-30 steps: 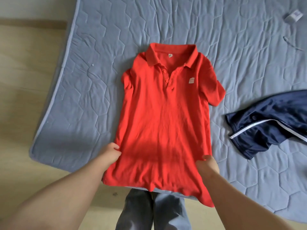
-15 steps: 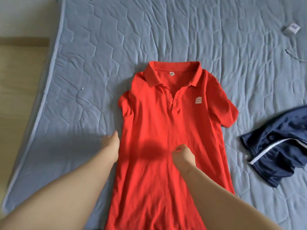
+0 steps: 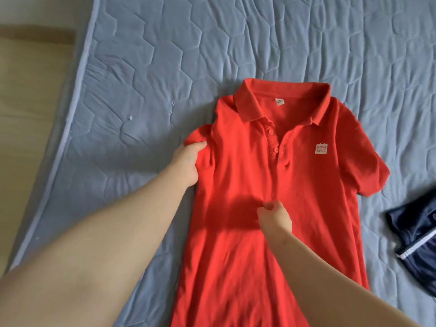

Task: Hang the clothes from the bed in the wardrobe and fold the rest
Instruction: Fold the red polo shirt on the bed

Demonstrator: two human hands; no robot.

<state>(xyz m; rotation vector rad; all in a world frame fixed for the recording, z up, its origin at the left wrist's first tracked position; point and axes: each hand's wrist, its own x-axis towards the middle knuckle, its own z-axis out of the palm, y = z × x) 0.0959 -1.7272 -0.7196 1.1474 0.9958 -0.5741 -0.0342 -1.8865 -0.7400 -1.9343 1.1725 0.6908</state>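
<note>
The left hand (image 3: 187,162) had climbed from the hem to grip the red shirt (image 3: 271,267) by its sleeve; the shirt lay flat on the bed (image 3: 236,43). The right hand (image 3: 274,217) sat curled mid-shirt, and I could not tell whether it held cloth. Folding was probably starting.

Bare left hand (image 3: 187,161), right hand (image 3: 276,219), bare forearms (image 3: 113,232); fingers (image 3: 266,207) look short, blurred.

The red cotton polo shirt (image 3: 306,185) lies flat on the blue quilted bed (image 3: 165,67), collar toward its far edge. Your left hand (image 3: 186,164) is at the sleeve nearer the bed's left edge, your right hand (image 3: 274,220) mid-front. A navy white-striped garment (image 3: 415,232) lies apart, to the right.
</note>
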